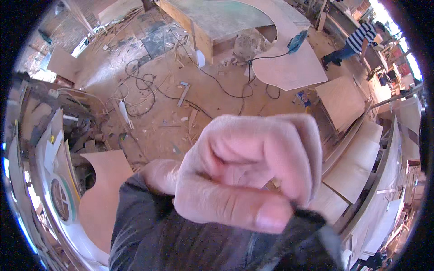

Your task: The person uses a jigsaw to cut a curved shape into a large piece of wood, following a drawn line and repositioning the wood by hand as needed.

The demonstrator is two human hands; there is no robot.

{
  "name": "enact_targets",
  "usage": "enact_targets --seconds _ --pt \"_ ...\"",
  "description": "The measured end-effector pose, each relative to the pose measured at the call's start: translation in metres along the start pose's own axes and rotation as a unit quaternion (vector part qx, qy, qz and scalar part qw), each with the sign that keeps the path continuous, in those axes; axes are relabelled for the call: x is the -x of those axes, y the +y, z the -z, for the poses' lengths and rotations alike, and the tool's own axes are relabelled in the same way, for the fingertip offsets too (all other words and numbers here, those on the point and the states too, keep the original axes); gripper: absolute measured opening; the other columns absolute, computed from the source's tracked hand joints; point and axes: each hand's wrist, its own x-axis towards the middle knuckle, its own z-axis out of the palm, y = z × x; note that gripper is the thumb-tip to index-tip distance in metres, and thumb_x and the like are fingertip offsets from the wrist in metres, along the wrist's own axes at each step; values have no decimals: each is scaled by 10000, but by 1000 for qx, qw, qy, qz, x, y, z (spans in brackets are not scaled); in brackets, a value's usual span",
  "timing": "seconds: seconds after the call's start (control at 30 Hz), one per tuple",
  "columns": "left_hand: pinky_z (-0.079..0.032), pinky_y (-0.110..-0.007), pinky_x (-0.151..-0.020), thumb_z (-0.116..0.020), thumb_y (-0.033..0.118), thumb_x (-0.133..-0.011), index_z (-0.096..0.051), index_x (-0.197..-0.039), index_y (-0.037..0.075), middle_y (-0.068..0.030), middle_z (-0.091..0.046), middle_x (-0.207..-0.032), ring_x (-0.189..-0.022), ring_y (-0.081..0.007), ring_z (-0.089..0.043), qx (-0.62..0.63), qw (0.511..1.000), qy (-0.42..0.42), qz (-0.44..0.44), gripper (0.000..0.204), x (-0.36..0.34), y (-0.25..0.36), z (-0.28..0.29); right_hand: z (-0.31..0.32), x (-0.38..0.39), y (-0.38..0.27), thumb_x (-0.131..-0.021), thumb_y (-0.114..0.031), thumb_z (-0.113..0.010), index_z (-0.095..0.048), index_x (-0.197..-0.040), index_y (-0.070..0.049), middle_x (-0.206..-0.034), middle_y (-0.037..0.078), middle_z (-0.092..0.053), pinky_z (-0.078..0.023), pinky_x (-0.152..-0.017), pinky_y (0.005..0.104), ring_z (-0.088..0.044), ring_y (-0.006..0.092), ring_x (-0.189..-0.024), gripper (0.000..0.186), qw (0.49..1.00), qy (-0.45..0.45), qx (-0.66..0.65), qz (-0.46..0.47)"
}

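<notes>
My left hand [246,174] fills the middle of the view close to the camera, with fingers curled over and thumb across below them. Its fingertips meet dark fabric [316,239] at the lower right and seem to pinch it. More skin [158,174] shows behind it, beside a dark sleeve [140,226]; I cannot make out which hand or wrist that is. My right hand cannot be clearly made out.
Cables [217,86] and wood offcuts [183,95] litter the floor [153,131]. A plywood structure [178,18] and curved board [298,67] lie ahead. Sheets line the right [350,162]; cut panels [101,189] stand left. A person in a striped shirt [359,40] bends at upper right.
</notes>
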Motion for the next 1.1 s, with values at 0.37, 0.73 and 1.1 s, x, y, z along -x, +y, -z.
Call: enact_targets --seconds 0.37,0.73,1.1 --pt "-431 -339 -848 -448 421 -1004 -614 -1067 -60 -150 -655 -1022 -910 -226 -603 45 997 38 48 513 -156 -71 267 -45 -145 -12 -839 -276 -701 -706 -1046 -21 -935 152 -720 -532 -799 387 -693 273 -911 329 973 153 -175 6" --pt "-480 -289 -731 -720 248 -874 -687 -970 -31 -60 -672 -851 -786 -118 -580 -566 675 215 422 297 -104 -250 624 -16 -186 69 -842 -196 -699 -712 -939 21 -739 57 -671 -485 -609 316 -614 137 -670 238 916 225 -206 -262" --pt "-493 -303 -832 -765 414 -814 -667 -1111 -47 -115 -697 -1045 -923 -175 -639 -435 613 207 626 557 -125 -357 712 199 -534 -106 -936 -359 -604 -567 -1295 -1 -1199 253 -628 -469 -964 394 -621 320 -1107 509 938 225 -259 -41"
